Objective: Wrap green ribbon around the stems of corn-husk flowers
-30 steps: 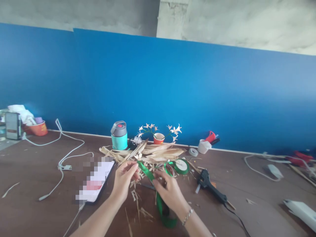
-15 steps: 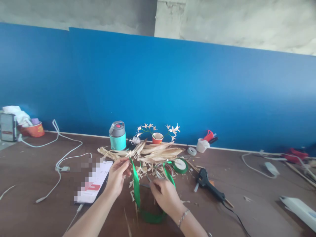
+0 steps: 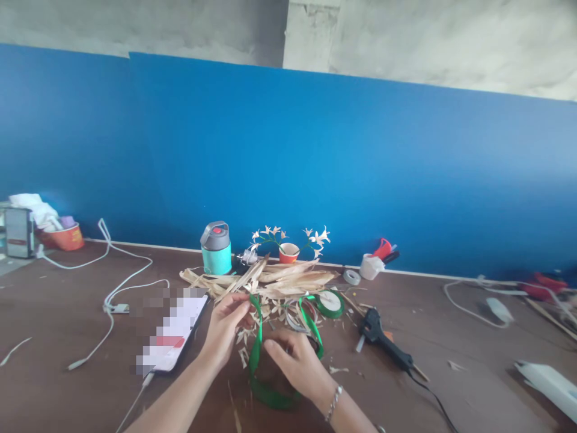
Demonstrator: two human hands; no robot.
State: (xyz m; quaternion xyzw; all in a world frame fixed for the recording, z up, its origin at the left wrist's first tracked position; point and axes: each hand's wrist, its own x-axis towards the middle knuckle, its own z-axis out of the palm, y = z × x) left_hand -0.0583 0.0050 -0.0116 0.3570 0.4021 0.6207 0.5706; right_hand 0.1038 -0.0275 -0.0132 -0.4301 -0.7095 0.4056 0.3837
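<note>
Between thumb and fingertips of my left hand (image 3: 232, 310), a small pale husk flower (image 3: 251, 287) is pinched together with the end of a green ribbon (image 3: 255, 352). From there the ribbon hangs down, loops along the tabletop and rises past my right hand toward its spool (image 3: 331, 302). My right hand (image 3: 295, 361) is loosely curled beside the loop, thumb pointing left. A dark thing shows behind its knuckles, but what the palm holds is hidden. Dried corn husks (image 3: 297, 279) and cut husk petals lie just beyond both hands.
A phone (image 3: 178, 334) lies left, a glue gun (image 3: 383, 340) with its cord right. Behind stand a turquoise flask (image 3: 217, 255), a paper cup (image 3: 289, 254) with flower stems and a white cup (image 3: 371, 266) of tools. White cables (image 3: 108, 288) trail at left.
My left hand has moved slightly right with the flower and ribbon. My right hand has loosened and shifted left; the grey blade-like tips by its fingers no longer show.
</note>
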